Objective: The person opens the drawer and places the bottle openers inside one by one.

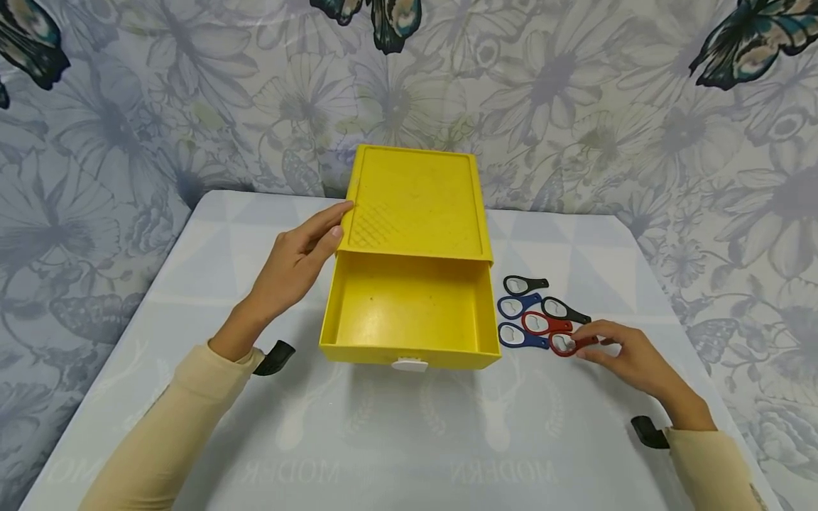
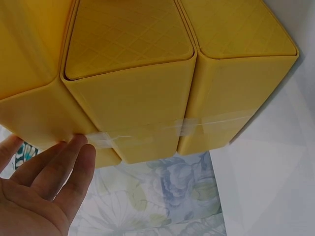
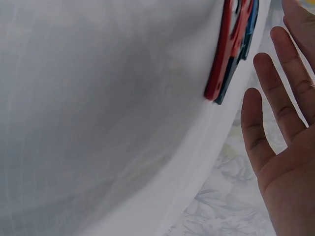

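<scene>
A yellow plastic drawer box (image 1: 415,195) stands on the table, its drawer (image 1: 409,305) pulled out toward me, with a white knob (image 1: 410,365) on the front. My left hand (image 1: 294,262) touches the box's left side with straight fingers. To the right of the drawer lie several small flat tools with ring-shaped ends, in black, blue and red. Over the nearest red ring-ended tool (image 1: 564,345) is my right hand (image 1: 629,355), thumb and forefinger on either side of its narrow end. In the right wrist view, that hand's fingers are spread beside the tools.
The light patterned table (image 1: 409,433) has rounded far corners, with a floral wall covering (image 1: 409,92) behind it. Clear tape (image 2: 187,127) runs across the box's side in the left wrist view. Black wrist mounts (image 1: 275,358) sit by both cuffs.
</scene>
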`<action>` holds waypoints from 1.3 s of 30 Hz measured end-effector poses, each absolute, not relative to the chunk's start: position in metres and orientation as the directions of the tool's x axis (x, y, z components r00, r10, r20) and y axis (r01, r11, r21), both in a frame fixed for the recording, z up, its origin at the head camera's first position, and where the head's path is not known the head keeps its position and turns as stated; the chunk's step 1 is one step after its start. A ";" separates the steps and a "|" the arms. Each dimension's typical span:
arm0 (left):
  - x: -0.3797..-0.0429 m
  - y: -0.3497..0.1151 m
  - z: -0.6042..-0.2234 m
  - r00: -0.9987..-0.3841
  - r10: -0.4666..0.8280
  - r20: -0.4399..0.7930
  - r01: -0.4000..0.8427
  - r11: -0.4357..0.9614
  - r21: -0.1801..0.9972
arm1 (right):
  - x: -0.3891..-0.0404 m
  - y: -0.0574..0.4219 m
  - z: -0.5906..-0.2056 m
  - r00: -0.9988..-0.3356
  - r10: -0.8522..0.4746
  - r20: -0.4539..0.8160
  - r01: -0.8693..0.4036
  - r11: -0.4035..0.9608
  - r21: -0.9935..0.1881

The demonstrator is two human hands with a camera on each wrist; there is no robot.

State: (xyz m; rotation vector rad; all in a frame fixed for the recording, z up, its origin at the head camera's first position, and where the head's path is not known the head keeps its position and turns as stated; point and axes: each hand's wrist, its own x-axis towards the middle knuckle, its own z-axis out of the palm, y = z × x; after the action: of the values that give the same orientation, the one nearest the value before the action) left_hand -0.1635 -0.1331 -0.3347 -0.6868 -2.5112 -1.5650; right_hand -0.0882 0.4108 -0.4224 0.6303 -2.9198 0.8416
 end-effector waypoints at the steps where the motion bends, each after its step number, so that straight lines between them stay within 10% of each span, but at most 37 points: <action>1: -0.163 -0.133 -0.335 -0.893 0.319 0.318 0.426 0.369 0.826 | -0.089 0.412 -0.423 -0.917 -0.372 0.144 -0.393 0.777 -0.492; 39: -0.164 -0.132 -0.334 -0.898 0.309 0.312 0.419 0.389 0.820 | -0.108 0.432 -0.440 -0.925 -0.379 0.036 -0.352 0.815 -0.460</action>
State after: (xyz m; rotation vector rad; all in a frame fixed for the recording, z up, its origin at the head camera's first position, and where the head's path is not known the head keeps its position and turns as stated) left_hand -0.1638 -0.1320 -0.3343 -0.6654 -2.5264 -1.5408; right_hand -0.1080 0.4318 -0.4397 0.6140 -3.0474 0.7537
